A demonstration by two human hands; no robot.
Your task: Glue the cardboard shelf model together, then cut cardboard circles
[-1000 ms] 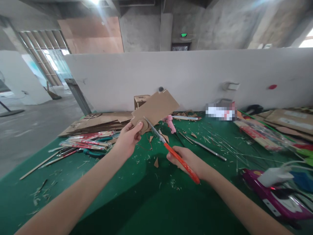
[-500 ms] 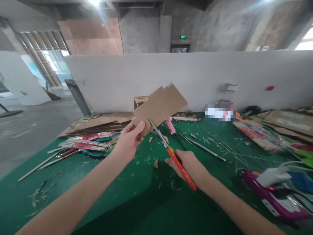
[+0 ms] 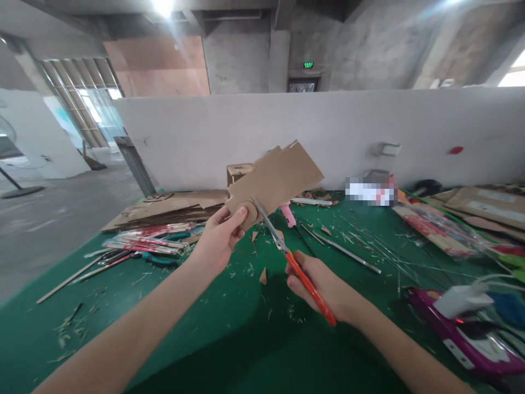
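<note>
Head view, cardboard (image 3: pixel 283 175), in left hand (image 3: pixel 219 235)

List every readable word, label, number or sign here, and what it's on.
"EXIT": green exit sign, under characters too blurred to read.
Dark print on the left cardboard stack: too blurred.
White labels on the right-hand cardboard: unreadable.
Pixelated item by the wall: unreadable.
Cardboard piece and scissors in hand: no text seen.
</note>
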